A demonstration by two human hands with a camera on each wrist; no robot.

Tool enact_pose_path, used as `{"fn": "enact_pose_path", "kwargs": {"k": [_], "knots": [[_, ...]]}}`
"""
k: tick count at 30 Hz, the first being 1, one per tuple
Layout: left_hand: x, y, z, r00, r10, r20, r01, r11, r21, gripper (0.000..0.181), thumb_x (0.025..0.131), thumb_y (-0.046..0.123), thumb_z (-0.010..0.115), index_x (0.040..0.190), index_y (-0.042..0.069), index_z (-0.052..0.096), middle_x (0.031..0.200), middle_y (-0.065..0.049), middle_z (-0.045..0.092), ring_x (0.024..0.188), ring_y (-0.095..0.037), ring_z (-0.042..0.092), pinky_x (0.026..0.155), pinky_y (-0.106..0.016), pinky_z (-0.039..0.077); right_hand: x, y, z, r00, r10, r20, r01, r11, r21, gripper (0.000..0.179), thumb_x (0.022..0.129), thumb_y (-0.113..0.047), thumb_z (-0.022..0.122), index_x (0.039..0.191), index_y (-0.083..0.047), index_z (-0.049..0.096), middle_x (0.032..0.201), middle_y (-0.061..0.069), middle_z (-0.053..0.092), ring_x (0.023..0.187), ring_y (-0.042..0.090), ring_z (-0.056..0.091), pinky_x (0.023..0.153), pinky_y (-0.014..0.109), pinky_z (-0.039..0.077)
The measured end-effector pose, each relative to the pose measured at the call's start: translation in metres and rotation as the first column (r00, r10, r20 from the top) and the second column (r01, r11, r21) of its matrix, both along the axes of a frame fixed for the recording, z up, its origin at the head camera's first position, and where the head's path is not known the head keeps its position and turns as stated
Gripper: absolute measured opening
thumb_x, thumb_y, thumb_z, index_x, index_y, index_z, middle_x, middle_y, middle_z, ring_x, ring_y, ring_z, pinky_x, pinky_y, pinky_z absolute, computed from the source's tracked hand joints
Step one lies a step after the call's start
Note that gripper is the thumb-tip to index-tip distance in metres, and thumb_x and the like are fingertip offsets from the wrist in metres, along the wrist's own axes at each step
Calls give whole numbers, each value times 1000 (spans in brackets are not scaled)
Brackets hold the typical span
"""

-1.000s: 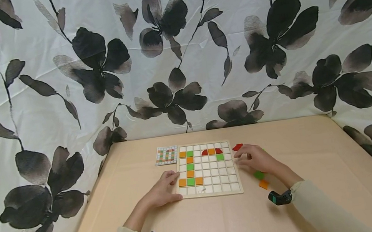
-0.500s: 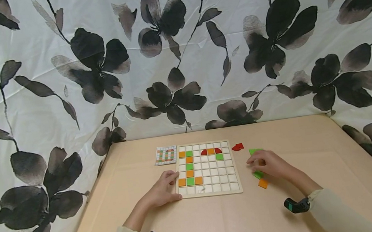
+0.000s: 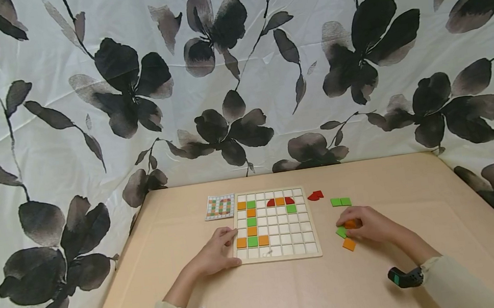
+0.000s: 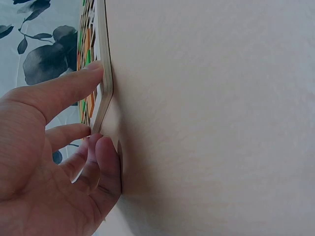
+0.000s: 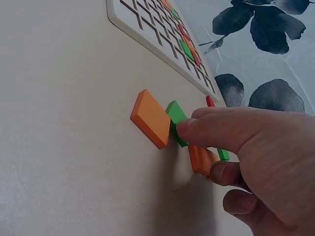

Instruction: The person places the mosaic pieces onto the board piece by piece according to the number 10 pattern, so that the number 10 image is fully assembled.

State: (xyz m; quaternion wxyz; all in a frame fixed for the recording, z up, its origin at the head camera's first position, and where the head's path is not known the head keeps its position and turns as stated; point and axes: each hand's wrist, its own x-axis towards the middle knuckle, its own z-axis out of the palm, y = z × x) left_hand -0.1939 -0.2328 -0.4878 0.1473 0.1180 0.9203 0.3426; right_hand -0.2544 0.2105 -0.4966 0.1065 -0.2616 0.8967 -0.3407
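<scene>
A white grid board [image 3: 284,229] lies on the table, several squares filled with orange and green square tiles and red rounded ones. At its left edge rests my left hand [image 3: 216,251]; in the left wrist view the straight thumb [image 4: 81,81] and forefinger touch the rim. To the right of the board, my right hand [image 3: 376,223] has thumb and forefinger about an orange square tile [image 5: 201,160], low over the table. Its thumb [image 5: 189,130] is against a green tile [image 5: 176,115]. Nearer me lies a second orange tile [image 3: 348,245], flat and apart from the fingers.
Beyond the right hand lie two green tiles [image 3: 341,202] side by side. Red pieces [image 3: 315,195] sit just off the board's upper right corner. A small card with a coloured grid [image 3: 219,206] lies at the board's left. A patterned cloth [image 3: 237,73] hangs behind the table [image 3: 265,306].
My right hand has drawn back from the red pieces toward me and to the right, down to the orange and green tiles. The two green tiles now show fully. My left hand has stayed put.
</scene>
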Motion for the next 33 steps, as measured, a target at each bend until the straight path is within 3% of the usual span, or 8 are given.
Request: {"fn": "enact_pose_path", "kwargs": {"k": [8,15,24,33], "knots": [[0,-1,0,1000,5,2,-5,1000,1,81,80,24,79,148,7,38,138,-7,34,111,-21,43,98,-44,36,1,0,-4,999,35,-31,-35,999,20,23,83,-9,74,105,-16,74,107,1,64,97,19,55,79,22,50],[1,-1,0,1000,3,-2,-3,1000,8,80,80,24,79,147,7,39,137,-7,35,111,-21,43,97,-43,36,1,-9,-2,999,-10,-51,16,993,118,19,82,-14,75,99,-22,73,102,-6,64,97,15,55,85,27,51],[0,-2,-1,1000,-3,-5,3,1000,10,81,80,25,79,148,6,38,136,-7,35,110,-21,42,97,-44,36,0,-19,-1,994,-48,-95,66,979,193,16,76,-15,78,91,-18,71,97,-6,62,84,13,51,73,26,48],[0,-2,-1,1000,-3,-1,3,1000,15,81,80,26,79,148,7,38,137,-7,35,110,-21,43,97,-44,36,-1,-26,1,996,-69,-63,77,987,144,19,76,-15,77,93,-18,70,88,-7,62,77,12,50,64,20,46]]}}
